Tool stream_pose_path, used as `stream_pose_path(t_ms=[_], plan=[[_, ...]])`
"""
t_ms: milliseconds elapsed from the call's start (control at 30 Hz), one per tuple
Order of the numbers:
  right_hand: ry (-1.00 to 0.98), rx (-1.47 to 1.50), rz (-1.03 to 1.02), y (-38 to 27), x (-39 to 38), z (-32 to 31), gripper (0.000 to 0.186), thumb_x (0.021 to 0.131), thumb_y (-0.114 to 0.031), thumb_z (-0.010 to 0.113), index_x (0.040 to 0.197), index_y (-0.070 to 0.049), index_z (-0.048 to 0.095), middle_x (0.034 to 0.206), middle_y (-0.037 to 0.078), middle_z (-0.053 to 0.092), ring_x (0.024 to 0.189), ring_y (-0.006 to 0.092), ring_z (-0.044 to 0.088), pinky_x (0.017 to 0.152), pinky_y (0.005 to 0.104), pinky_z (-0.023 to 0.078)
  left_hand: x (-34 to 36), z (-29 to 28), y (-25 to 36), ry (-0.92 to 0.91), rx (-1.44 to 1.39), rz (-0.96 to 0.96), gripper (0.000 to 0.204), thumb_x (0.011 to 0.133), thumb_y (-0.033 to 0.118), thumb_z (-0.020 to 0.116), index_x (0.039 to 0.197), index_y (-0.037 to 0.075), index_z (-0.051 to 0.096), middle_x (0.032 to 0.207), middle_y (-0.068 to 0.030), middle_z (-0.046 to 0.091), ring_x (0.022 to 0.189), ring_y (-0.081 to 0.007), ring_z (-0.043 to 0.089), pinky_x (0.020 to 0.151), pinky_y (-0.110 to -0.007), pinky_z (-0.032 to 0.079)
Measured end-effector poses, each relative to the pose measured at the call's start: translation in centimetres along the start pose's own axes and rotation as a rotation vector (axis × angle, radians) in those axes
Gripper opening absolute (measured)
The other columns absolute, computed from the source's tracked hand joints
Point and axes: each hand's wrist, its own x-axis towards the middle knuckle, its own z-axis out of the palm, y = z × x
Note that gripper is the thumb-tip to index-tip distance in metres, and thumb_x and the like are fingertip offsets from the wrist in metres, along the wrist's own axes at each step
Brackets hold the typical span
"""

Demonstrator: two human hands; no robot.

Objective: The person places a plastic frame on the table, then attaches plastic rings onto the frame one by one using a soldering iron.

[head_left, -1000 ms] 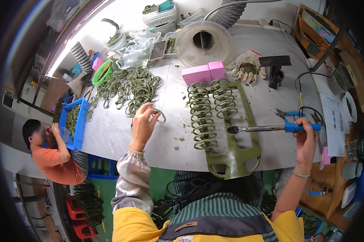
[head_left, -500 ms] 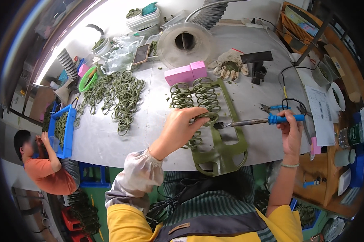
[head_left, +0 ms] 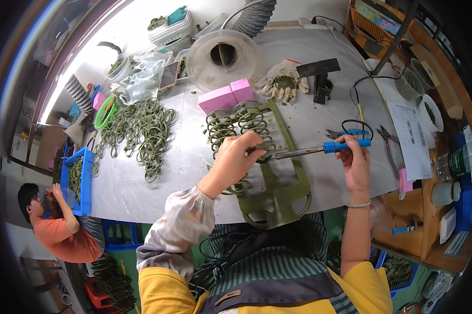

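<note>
A soldering iron [head_left: 305,152] with a blue ribbed handle rests in my right hand [head_left: 355,162], whose fingers are wrapped round the handle. Its metal shaft points left, and the tip meets a green ring-shaped piece [head_left: 267,148] at my left fingertips. My left hand [head_left: 235,159] pinches that piece; the fingers partly hide it. Below lies a flat olive-green frame [head_left: 267,201] with oval openings at its near end. Rows of stacked green rings [head_left: 221,125] stand along the frame's left part, and several more show beneath my left wrist.
A tangled pile of green rings [head_left: 152,136] lies left. Behind the frame sit pink blocks [head_left: 225,97], a round clear hood [head_left: 223,55], a glove [head_left: 283,81] and a black stand [head_left: 319,78]. Pliers [head_left: 388,152] lie right. A co-worker [head_left: 63,225] sits far left beside a blue crate [head_left: 84,183].
The soldering iron's tip has moved left, from beside the green ring piece to under my left fingertips. The whole view has shifted slightly.
</note>
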Motion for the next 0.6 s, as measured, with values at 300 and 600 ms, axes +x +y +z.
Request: stream_pose_path(t_ms=[300, 600], plan=[[-0.019, 0.008, -0.009, 0.2, 0.3, -0.1, 0.017, 0.090, -0.018, 0.064, 0.089, -0.001, 0.068, 0.084, 0.007, 0.068, 0.063, 0.0119, 0.059, 0.061, 0.0236, 0.050, 0.3, -0.2, 0.1, -0.039, -0.038, -0.027, 0.024, 0.081, 0.007, 0.074, 0.097, -0.002, 0.058, 0.083, -0.0134, 0.069, 0.077, -0.0210, 0.069, 0.073, -0.030, 0.054], [0.031, -0.092, -0.083, -2.7, -0.6, -0.5, 0.018, 0.088, -0.019, 0.065, 0.088, -0.002, 0.067, 0.082, 0.006, 0.067, 0.063, 0.0119, 0.058, 0.061, 0.0242, 0.049, 0.0, -0.5, -0.3, -0.048, -0.026, -0.030, 0.024, 0.082, 0.006, 0.073, 0.098, -0.003, 0.058, 0.085, -0.0140, 0.069, 0.080, -0.0262, 0.069, 0.073, -0.032, 0.054]])
